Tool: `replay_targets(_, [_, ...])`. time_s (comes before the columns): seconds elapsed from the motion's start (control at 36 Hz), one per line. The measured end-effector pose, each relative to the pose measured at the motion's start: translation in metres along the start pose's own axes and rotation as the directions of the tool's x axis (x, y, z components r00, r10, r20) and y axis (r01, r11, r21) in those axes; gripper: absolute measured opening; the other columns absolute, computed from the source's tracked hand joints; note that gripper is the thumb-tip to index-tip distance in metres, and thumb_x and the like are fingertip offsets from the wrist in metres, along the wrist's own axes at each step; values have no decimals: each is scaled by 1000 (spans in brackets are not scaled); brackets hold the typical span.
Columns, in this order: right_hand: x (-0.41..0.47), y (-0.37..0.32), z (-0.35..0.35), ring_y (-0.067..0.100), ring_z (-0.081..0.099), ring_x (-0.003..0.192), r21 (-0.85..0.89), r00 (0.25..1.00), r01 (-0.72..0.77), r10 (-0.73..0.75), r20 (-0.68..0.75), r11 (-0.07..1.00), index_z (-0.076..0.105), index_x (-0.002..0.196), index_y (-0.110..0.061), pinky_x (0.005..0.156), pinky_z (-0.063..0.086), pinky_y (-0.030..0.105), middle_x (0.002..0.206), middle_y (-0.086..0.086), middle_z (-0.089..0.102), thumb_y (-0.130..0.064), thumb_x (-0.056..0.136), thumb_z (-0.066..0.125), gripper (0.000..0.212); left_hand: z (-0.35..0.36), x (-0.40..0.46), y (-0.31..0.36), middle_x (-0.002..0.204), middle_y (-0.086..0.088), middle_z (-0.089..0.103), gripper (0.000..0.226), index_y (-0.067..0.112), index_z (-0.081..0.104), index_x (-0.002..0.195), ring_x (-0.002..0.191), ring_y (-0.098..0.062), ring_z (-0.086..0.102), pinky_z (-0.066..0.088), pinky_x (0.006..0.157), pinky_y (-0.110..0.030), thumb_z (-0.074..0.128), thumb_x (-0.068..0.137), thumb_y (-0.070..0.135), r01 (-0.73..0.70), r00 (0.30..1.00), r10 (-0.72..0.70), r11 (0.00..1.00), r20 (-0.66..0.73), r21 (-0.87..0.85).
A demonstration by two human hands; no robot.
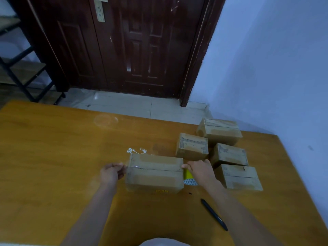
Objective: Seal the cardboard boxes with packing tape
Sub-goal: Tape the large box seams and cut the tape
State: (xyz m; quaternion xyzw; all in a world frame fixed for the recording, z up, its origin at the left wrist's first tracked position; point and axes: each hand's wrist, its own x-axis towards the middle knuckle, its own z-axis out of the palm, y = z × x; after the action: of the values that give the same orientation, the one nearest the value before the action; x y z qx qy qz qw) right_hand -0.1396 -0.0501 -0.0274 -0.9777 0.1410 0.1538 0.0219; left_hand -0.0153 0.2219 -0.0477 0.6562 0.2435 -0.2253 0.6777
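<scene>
Cardboard box (154,173), brown and oblong, gets clear tape (134,167) along its seam: left hand (111,173) pinches the strip's end, right hand (200,170) grips the yellow dispenser (188,175). Four taped-looking boxes (229,153) wait far right; judging so, this is last.

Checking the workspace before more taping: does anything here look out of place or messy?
Yes: crumpled white scraps lie on the table just behind the box being taped, and a black pen lies loose nearby.
</scene>
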Motion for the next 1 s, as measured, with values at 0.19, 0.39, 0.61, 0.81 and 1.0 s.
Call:
replay_targets(0.19, [0,-2,1,20,61,83,-39,1000,27,-28,-5,999,61,106,-29,84,39,35,87,-3,64,-30,102,39,22,-3,17,-7,44,-1,58,23,4,55,68,54,-21,50,42,56,-29,60,90,1,108,993,-112,992,46,69])
replay_targets(0.39, [0,-5,1,20,62,81,2,1000,11,-11,3,1000,58,96,-26,83,39,34,78,-4,58,-33,102,37,23,5,21,-11,85,-17,63,9,-1,66,95,83,-31,58,51,84,-42,59,88,-1,116,993,-115,979,-14,170])
replay_targets(0.61, [-6,-13,10,24,61,82,0,1000,-17,17,-23,1000,58,106,-26,84,38,38,81,-2,58,-24,102,41,18,23,19,-15,106,-17,58,16,4,56,102,91,-30,52,42,75,-38,43,95,11,174,985,-171,975,-35,136])
replay_targets(0.81, [-26,-28,3,25,57,74,158,995,-100,101,2,982,58,92,-20,78,38,36,74,0,56,-36,103,33,32,31,30,-7,127,-27,51,28,4,45,125,93,-27,43,39,71,-39,40,98,4,149,987,-133,967,-89,205])
replay_targets(1.0, [-52,-40,8,15,31,52,760,975,-213,86,203,614,40,62,-11,56,25,31,59,2,32,-38,99,44,46,28,27,25,120,-26,50,30,0,51,123,101,-44,52,41,79,-46,51,94,-1,-288,841,518,673,-157,682])
